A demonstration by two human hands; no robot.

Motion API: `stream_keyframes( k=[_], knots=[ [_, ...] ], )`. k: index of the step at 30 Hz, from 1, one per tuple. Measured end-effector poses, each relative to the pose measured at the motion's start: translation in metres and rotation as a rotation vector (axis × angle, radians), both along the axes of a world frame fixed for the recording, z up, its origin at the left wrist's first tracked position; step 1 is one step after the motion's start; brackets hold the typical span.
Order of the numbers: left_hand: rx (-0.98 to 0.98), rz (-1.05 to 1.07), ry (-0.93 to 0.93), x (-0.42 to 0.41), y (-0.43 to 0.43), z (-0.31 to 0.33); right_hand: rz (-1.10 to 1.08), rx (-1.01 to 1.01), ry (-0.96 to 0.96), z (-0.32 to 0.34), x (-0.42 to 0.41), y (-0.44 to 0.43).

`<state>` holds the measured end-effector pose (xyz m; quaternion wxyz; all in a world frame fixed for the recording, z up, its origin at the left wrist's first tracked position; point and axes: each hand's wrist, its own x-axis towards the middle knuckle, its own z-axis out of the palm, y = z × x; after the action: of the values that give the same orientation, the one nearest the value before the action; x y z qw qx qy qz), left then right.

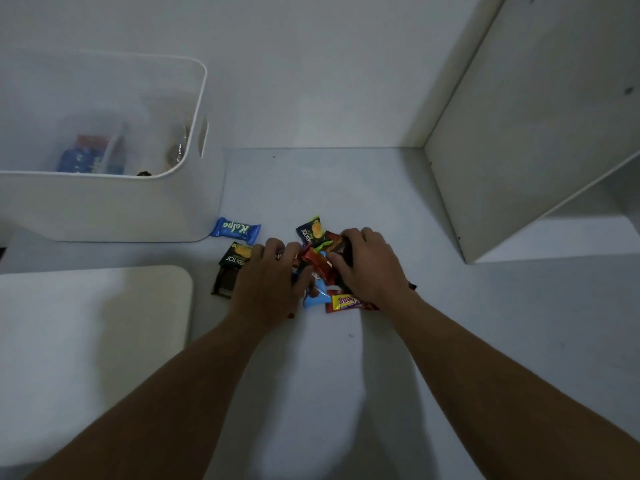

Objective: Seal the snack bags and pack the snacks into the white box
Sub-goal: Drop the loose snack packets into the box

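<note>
A heap of small snack packets (317, 268) lies on the white surface in the middle of the view. My left hand (273, 282) grips packets at the heap's left side, fingers curled over them. My right hand (367, 268) grips dark and red packets at the right side. A blue Kalpa packet (236, 230) lies apart at the upper left, next to the white box (114, 206). A black Nextar packet (236, 255) and a dark packet (223, 284) sit by my left hand. A red and yellow packet (343, 302) lies under my right wrist. The box holds blue and red snacks (88, 155).
A flat white lid or board (93, 341) lies at the lower left, below the box. A white shelf panel (526, 133) rises at the right, with a wall behind. Bare white surface stretches in front of the heap between my forearms.
</note>
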<state>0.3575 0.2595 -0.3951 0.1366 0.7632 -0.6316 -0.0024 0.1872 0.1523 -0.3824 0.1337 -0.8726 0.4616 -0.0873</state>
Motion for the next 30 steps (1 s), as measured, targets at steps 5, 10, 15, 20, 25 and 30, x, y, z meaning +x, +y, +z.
stream_keyframes(
  k=[5, 10, 15, 20, 25, 30],
  knots=[
    [-0.079, -0.058, -0.017, 0.002, -0.006, 0.007, -0.033, -0.006, -0.04, 0.007, -0.002, -0.006],
    [-0.028, -0.108, -0.114, 0.011, -0.012, 0.016, -0.059, -0.021, -0.056, 0.03, -0.007, -0.013],
    [-0.157, -0.079, 0.02, 0.01, -0.003, 0.061, -0.089, -0.011, -0.083, 0.067, -0.009, -0.014],
    [-0.197, 0.04, 0.125, 0.017, 0.005, 0.133, -0.099, -0.03, -0.127, 0.122, 0.01, -0.006],
    [-0.325, 0.113, 0.092, 0.06, 0.024, 0.195, -0.072, -0.02, -0.189, 0.178, 0.059, 0.009],
    [-0.401, 0.211, 0.072, 0.132, 0.048, 0.237, -0.028, -0.01, -0.302, 0.221, 0.13, 0.027]
  ],
)
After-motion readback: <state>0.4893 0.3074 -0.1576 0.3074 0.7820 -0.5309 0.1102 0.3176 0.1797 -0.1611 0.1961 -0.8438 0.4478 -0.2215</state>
